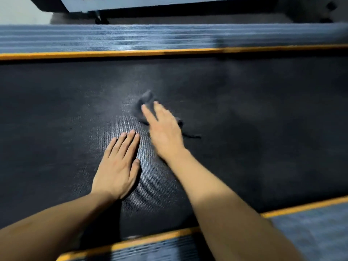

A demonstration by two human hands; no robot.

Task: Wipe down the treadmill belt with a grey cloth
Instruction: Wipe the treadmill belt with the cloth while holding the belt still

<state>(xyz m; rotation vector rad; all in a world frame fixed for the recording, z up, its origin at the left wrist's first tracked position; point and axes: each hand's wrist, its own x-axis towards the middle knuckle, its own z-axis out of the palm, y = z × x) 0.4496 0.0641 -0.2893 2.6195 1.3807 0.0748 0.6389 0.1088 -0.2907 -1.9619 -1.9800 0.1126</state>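
Head view — grey cloth (146,105) lies mid-frame on the treadmill belt (244,110) under the right hand's (163,129) flat fingers; left hand (117,166) — fingers straight, empty — rests just below-left.

Belt (244,102): black, finely textured, flat, spanning the view between two orange-edged side rails.
Cloth (144,104): grey, small, crumpled, blurred; lies on the belt near its middle, closer to the far rail, partly covered by a hand.
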